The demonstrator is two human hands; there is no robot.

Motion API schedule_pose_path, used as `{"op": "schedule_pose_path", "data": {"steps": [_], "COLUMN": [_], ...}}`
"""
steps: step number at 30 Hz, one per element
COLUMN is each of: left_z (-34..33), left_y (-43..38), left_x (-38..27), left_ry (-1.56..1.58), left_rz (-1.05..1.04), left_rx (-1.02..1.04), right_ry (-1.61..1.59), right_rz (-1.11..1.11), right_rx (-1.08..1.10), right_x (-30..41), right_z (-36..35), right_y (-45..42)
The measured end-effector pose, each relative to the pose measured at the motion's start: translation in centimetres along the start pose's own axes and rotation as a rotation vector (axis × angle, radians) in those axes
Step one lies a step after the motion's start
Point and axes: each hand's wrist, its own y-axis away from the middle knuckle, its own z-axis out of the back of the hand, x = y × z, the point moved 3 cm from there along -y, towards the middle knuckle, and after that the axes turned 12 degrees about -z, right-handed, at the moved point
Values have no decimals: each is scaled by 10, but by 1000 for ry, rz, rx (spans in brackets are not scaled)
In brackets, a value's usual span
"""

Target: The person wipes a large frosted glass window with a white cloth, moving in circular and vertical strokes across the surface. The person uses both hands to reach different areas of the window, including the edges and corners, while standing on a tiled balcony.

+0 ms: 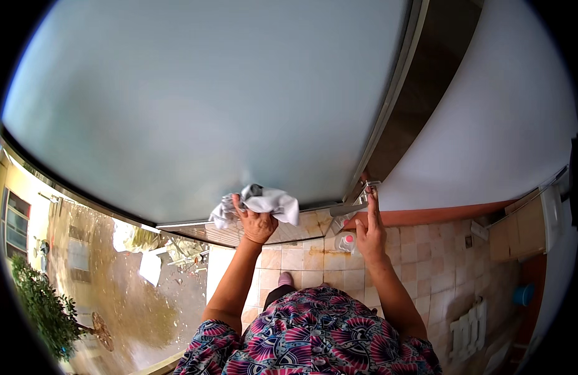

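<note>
A large frosted glass panel (223,108) in a metal frame fills the upper view. My left hand (259,226) holds a crumpled white and grey cloth (272,205) against the lower part of the glass, the thumb lying over the cloth. To the right, my right hand (372,236) is raised to the metal fitting (371,185) at the panel's edge. Its long fingers point up along the fitting and the thumb stands apart; whether they grip it is hidden. A clear plastic bottle with a pink cap (348,239) stands on the floor beside this hand.
Below lies a tiled floor (338,276). A white wall (462,136) with a red-brown base (443,213) stands at right, beyond a dark gap. Cardboard (516,229), a blue bucket (523,294) and a white slatted object (469,328) are farther right. Outside at left is a leafy tree (40,304).
</note>
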Motion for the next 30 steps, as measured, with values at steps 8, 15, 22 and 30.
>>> {"op": "schedule_pose_path", "data": {"steps": [8, 15, 22, 30], "left_z": [-18, 104, 34, -20], "left_y": [65, 22, 61, 1], "left_x": [7, 217, 159, -34], "left_ry": [117, 52, 492, 730], "left_rz": [147, 940, 1291, 1333], "left_rx": [227, -609, -1073, -576], "right_ry": [33, -11, -10, 3], "right_rz": [21, 46, 39, 13], "right_rx": [-6, 16, 21, 28], "right_x": [-7, 3, 5, -5], "right_z": [3, 2, 2, 0], "right_y": [-3, -4, -3, -1]}}
